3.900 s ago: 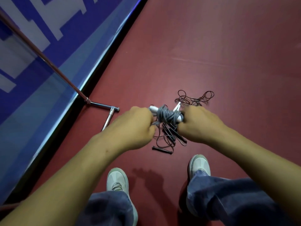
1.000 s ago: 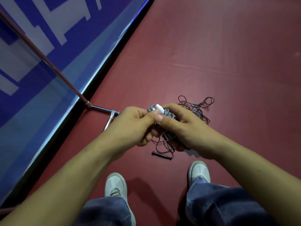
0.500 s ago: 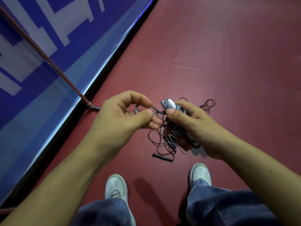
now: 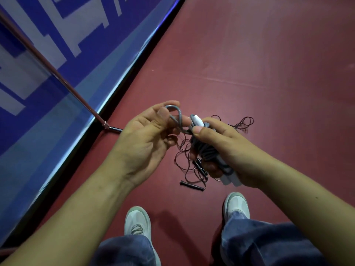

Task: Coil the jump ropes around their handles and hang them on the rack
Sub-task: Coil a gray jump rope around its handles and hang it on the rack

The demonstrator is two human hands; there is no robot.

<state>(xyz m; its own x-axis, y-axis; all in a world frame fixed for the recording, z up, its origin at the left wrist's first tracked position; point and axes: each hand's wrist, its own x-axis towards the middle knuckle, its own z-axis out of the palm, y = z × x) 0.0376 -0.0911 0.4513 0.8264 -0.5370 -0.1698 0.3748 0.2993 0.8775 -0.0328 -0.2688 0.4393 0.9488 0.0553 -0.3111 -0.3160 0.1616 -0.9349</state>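
My right hand (image 4: 222, 148) grips a grey jump rope (image 4: 206, 152) coiled around its white handles (image 4: 197, 120), thumb pressing near the top handle end. A free loop of the grey rope (image 4: 177, 114) sticks out to the left, and my left hand (image 4: 148, 135) pinches it between thumb and fingers. Below my hands, a thin dark red-black jump rope (image 4: 184, 166) lies tangled on the floor with a black handle (image 4: 192, 185) at its near side. The metal rack's pole (image 4: 57, 75) slants in from the upper left, down to its chrome foot (image 4: 113, 128).
A blue and white padded barrier (image 4: 57, 45) runs along the left, meeting the dark red floor (image 4: 269, 64) at a black edge. My two white shoes (image 4: 137, 221) and jeans are at the bottom. More of the thin rope spreads at the right (image 4: 244, 122).
My left hand has pulled the grey rope's loose end out into a larger loop, up and to the left. My right hand keeps holding the coiled bundle, now a little lower.
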